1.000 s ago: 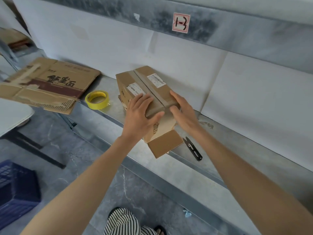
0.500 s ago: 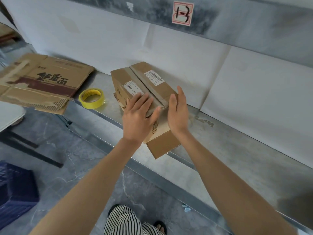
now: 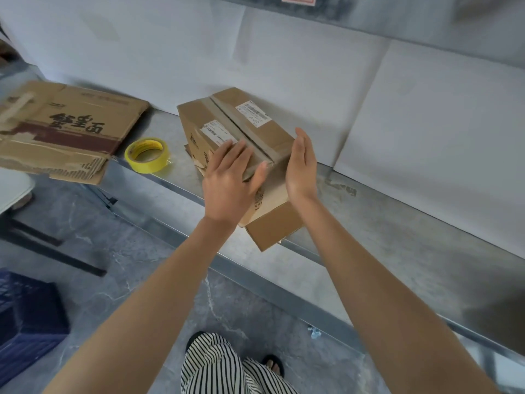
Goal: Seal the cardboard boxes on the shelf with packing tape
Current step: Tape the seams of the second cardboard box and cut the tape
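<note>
while the left hand [image 3: 230,184] lies flat on the box [image 3: 238,132], the right hand [image 3: 302,163] stands open-palmed at its side.

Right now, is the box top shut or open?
Shut: top flaps of the box lie flat, tape runs along their seam.

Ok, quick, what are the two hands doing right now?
Left hand: open, fingers flat on top of the cardboard box.
Right hand: open, fingers straight, held edge-on beside the box's right side, holding nothing.
</note>
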Available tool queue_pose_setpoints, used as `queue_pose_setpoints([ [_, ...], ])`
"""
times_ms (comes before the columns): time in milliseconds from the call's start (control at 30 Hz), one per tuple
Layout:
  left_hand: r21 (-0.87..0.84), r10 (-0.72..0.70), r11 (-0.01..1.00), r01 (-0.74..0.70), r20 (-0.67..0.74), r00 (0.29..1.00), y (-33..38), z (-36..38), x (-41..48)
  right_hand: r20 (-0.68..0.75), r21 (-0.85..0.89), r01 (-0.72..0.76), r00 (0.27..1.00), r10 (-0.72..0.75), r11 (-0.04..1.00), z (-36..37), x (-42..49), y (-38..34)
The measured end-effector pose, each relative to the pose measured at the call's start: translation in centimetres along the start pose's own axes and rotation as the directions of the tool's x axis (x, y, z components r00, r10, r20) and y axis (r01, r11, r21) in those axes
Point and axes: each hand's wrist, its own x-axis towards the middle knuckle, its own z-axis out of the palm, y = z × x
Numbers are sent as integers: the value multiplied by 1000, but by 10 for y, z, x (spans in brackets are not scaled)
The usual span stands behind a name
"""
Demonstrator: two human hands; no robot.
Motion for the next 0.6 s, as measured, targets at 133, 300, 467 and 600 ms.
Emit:
queue_pose_setpoints([
  [133, 40, 37, 999, -36, -24, 999, -1, -3, 1, 37, -92, -62, 997, 66, 994, -29, -9, 13],
  [300, 38, 34, 999, -34, 6, 999, 0, -4, 1, 13, -728, -32, 998, 61, 685, -84, -36, 63],
  [467, 35, -12, 999, 10, 51, 999, 5, -6, 1, 107, -933, 87, 993, 39, 348, -111, -68, 91],
  [600, 16, -66, 998, 65, 117, 991, 21, -10, 1, 26, -951, 22, 1000, 9, 309, -135, -65, 87],
])
